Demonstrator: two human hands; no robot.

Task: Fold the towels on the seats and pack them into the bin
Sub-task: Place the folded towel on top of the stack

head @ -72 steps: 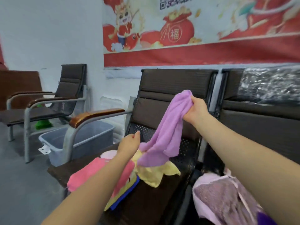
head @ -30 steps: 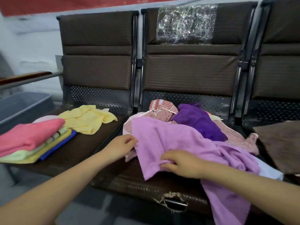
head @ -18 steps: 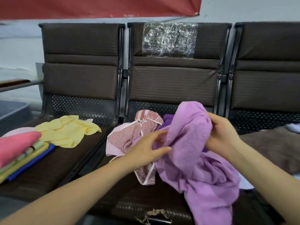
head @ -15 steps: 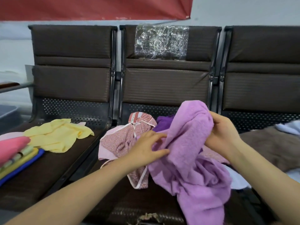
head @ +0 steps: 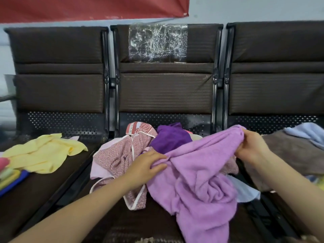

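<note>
Your left hand and right hand each grip the lilac towel. You've pulled them apart since a moment ago, stretching its edge.

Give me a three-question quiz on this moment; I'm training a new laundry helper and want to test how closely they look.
1. True or false: both hands grip the lilac towel.
2. Which seat holds the loose yellow towel? A) left B) middle C) right
3. Fill in: the dark purple cloth lies on the ___ seat, behind the lilac towel.

Key
1. True: the left hand holds one part of its upper edge and the right hand pinches a raised corner.
2. A
3. middle
</note>
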